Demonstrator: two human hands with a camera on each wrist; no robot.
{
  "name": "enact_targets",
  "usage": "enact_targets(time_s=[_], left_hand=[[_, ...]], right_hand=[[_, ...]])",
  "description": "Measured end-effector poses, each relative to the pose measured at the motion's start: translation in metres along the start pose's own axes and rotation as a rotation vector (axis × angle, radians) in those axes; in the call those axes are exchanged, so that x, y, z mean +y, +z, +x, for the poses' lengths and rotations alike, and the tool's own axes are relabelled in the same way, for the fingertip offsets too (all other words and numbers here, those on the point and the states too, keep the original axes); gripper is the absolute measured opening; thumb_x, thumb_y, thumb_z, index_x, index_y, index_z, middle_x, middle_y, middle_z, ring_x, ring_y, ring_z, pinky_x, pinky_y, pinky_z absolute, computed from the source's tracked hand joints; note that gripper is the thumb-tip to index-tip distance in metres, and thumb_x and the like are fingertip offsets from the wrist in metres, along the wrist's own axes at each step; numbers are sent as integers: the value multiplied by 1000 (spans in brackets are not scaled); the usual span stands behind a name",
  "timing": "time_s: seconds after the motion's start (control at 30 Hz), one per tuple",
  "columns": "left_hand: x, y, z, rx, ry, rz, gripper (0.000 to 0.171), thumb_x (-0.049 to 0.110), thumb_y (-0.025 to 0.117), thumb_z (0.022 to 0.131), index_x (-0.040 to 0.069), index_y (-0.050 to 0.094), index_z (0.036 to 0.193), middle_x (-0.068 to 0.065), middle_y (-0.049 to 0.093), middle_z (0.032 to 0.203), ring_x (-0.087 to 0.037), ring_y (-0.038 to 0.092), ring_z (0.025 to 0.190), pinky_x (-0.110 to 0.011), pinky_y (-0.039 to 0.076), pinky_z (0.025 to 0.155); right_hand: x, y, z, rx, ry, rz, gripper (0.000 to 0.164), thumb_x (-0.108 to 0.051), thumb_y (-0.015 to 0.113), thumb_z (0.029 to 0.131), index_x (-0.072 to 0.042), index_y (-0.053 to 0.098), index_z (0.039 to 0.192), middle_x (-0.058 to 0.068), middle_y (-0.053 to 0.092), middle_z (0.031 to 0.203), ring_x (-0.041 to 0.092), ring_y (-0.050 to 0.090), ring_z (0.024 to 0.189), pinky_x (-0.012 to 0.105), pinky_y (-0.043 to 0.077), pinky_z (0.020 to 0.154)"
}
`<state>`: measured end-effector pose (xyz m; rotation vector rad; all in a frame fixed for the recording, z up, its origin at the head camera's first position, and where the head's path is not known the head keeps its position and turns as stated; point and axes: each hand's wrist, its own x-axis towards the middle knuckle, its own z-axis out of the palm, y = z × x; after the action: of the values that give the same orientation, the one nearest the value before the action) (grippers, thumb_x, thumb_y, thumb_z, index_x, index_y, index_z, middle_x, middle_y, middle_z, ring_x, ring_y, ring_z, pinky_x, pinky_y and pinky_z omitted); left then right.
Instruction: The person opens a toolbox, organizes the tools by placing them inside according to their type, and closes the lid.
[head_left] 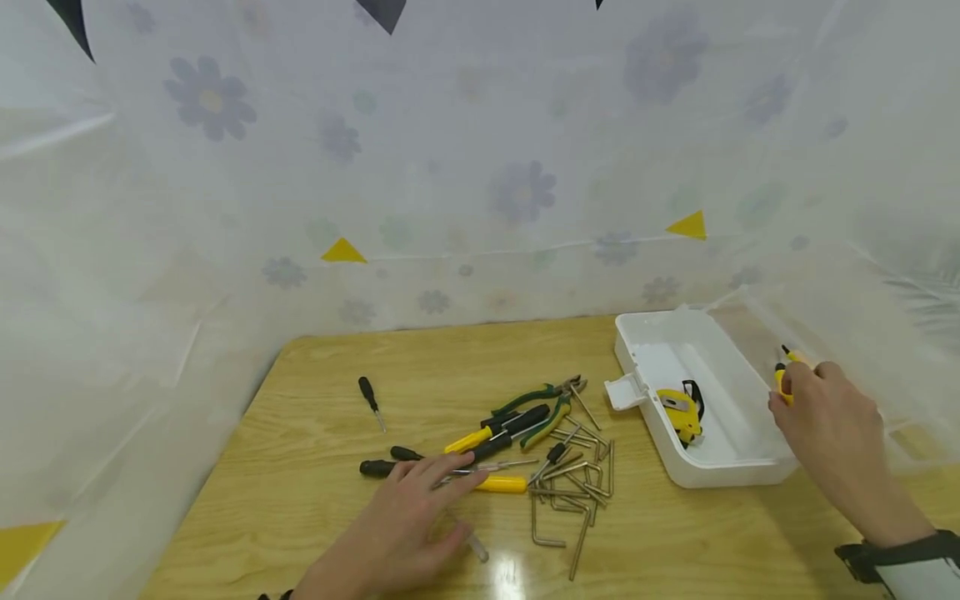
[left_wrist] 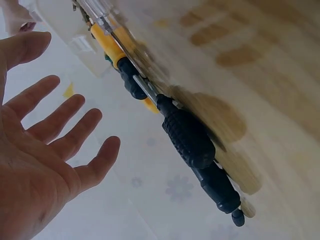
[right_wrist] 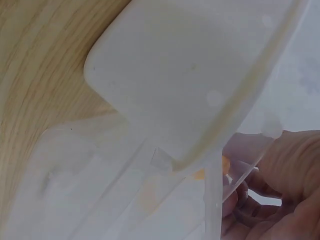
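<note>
My right hand (head_left: 832, 425), over the translucent lid of the white box (head_left: 720, 475), pinches a small yellow tool (head_left: 781, 382) with a black end. Its kind is mostly hidden by the fingers. In the right wrist view only an orange-yellow bit (right_wrist: 200, 174) shows behind the plastic. My left hand (head_left: 408, 517) hovers with spread fingers over a pile of screwdrivers; its palm (left_wrist: 40, 165) is bare in the left wrist view. Beneath it lie a black-handled screwdriver (head_left: 375, 468), a yellow handle (head_left: 502, 484) and a clear handle (head_left: 477, 547). A yellow tape measure (head_left: 681, 412) sits inside the box.
Green-handled pliers (head_left: 558, 412) and several L-shaped hex keys (head_left: 550, 543) lie between the left hand and the box. A small black screwdriver (head_left: 366, 390) lies apart at the back left. The box's open lid (right_wrist: 90, 170) extends to the right. Flowered plastic sheeting (head_left: 450, 167) surrounds the table.
</note>
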<state>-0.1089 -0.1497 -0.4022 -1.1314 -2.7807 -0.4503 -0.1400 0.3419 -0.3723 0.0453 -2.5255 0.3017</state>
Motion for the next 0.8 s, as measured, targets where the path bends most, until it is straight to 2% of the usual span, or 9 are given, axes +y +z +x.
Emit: enact_targets(time_s=[0.07, 0.2, 0.3, 0.4, 0.5, 0.57, 0.63, 0.7, 0.8], left_hand=[[0, 1, 0, 7, 3, 17, 61, 36, 67, 97, 33, 47, 154, -1, 54, 152, -22, 57, 133, -55, 50, 97], [0, 2, -1, 18, 4, 41, 60, 37, 68, 95, 30, 50, 152, -1, 55, 152, -21, 57, 133, -52, 51, 96], [-2, 2, -2, 28, -8, 46, 59, 38, 68, 95, 30, 52, 151, 0, 55, 152, -21, 56, 134, -50, 50, 95], [-4, 0, -4, 56, -28, 48, 57, 38, 70, 94, 30, 54, 148, 0, 57, 150, -21, 57, 134, -49, 50, 96], [-6, -2, -8, 97, -32, 71, 57, 38, 73, 92, 29, 58, 146, 0, 59, 147, -20, 58, 132, -48, 50, 96], [-8, -3, -11, 130, -28, 94, 56, 37, 76, 89, 27, 60, 143, 0, 61, 144, -20, 59, 131, -48, 50, 95], [-11, -4, -14, 158, -35, 111, 57, 36, 78, 88, 27, 61, 141, 0, 62, 143, -19, 60, 130, -48, 50, 93], [-15, -7, -19, 173, -68, 105, 57, 33, 78, 88, 28, 61, 142, 1, 61, 144, -19, 60, 129, -49, 51, 92], [-24, -14, -28, 188, -145, 94, 58, 32, 80, 88, 30, 60, 143, 1, 60, 145, -22, 62, 127, -53, 52, 91]], right_hand=[[1, 1, 0, 57, -33, -29, 19, 9, 75, 76, 7, 57, 82, 22, 48, 66, 23, 37, 46, 33, 26, 35], [2, 3, 0, 88, -47, -45, 14, 14, 69, 77, 9, 59, 85, 21, 47, 60, 22, 34, 44, 34, 24, 34], [2, 2, -1, 22, -3, -42, 15, 10, 65, 81, 11, 64, 96, 27, 55, 63, 25, 37, 42, 37, 26, 33], [1, 1, 0, -56, 28, -48, 7, 3, 60, 89, 7, 62, 93, 22, 50, 58, 26, 37, 43, 37, 26, 34], [2, 0, 2, -144, 35, -60, 11, -4, 54, 96, 4, 58, 89, 12, 41, 54, 25, 34, 46, 34, 25, 37], [3, 0, 3, -180, 16, -71, 12, -5, 52, 97, 5, 57, 92, 9, 40, 55, 25, 34, 47, 33, 25, 38], [1, 0, 5, -194, -3, -64, 15, -4, 52, 97, 8, 59, 101, 8, 43, 55, 23, 34, 47, 34, 26, 40], [-6, 1, 5, -141, -41, -57, 20, -3, 56, 95, 9, 62, 110, 12, 50, 57, 20, 34, 46, 33, 25, 39], [-26, 7, 5, 13, -133, -17, 24, -3, 62, 90, 7, 68, 110, 22, 64, 69, 25, 42, 43, 33, 25, 38]])
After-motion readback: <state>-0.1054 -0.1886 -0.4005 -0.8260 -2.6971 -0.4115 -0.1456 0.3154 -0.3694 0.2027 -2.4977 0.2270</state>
